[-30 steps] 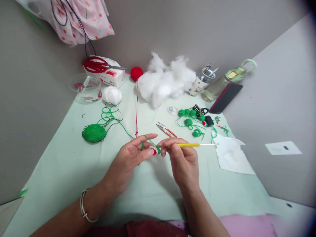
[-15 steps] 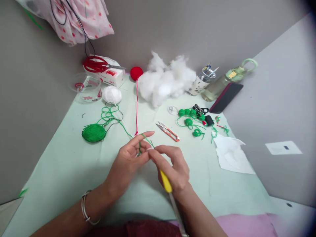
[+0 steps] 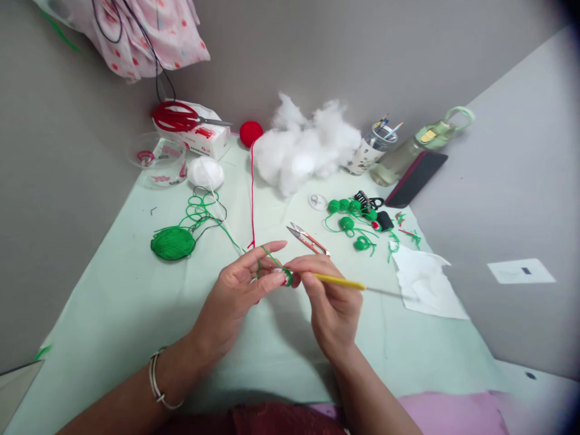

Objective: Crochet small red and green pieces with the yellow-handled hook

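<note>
My left hand (image 3: pixel 235 290) pinches a small crochet piece (image 3: pixel 287 277) in green, white and red between thumb and fingers. Green yarn passes over its raised index finger. In my right hand (image 3: pixel 333 299) is a crochet hook with a yellow handle (image 3: pixel 342 281), its metal shaft pointing right; the hook's tip is hidden at the piece. Strands run back from the left hand to a green yarn ball (image 3: pixel 173 243), a white yarn ball (image 3: pixel 206 173) and a red yarn ball (image 3: pixel 251 133). Thread snips (image 3: pixel 308 239) lie just beyond the right hand.
White stuffing (image 3: pixel 306 148) is heaped at the back. Red-handled scissors (image 3: pixel 176 116) rest on a box (image 3: pixel 212 142) beside a clear container (image 3: pixel 156 160). Small green crochet balls (image 3: pixel 347 225), a phone (image 3: pixel 417 180), a bottle (image 3: pixel 399 160), a pen cup (image 3: pixel 370 150) and white paper (image 3: pixel 426 281) are at right.
My right hand has turned, swinging the hook's handle from pointing down toward me to pointing right. More of the crochet piece now shows. The left hand stays nearly in place.
</note>
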